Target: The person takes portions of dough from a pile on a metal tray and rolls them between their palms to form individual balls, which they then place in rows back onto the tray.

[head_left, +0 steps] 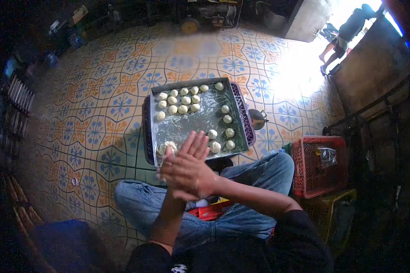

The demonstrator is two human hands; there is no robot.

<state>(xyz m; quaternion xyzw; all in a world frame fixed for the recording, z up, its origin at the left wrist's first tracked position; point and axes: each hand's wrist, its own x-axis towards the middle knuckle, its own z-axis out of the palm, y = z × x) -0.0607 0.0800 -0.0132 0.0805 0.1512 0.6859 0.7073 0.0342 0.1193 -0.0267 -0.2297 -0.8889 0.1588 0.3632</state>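
My right hand (pixel 193 174) lies across my left hand (pixel 195 146), palms facing each other above the near edge of a square metal tray (pixel 188 125). The right hand is slightly blurred. Whatever may be between the palms is hidden. Several rows of round dough balls (pixel 186 100) fill the tray's far left part. More dough balls (pixel 227 118) run down its right side, and two larger ones sit close to my left fingertips. A rough lump of dough (pixel 168 147) lies in the near left corner, partly behind my left thumb. White flour streaks the tray floor.
The tray rests on a purple plastic crate (pixel 242 114). Right of it stands a metal pan (pixel 257 119). A red plastic crate (pixel 319 170) with a clear bag (pixel 328 156) is above a yellow crate (pixel 328 208). A person (pixel 353 30) stands at the bright doorway.
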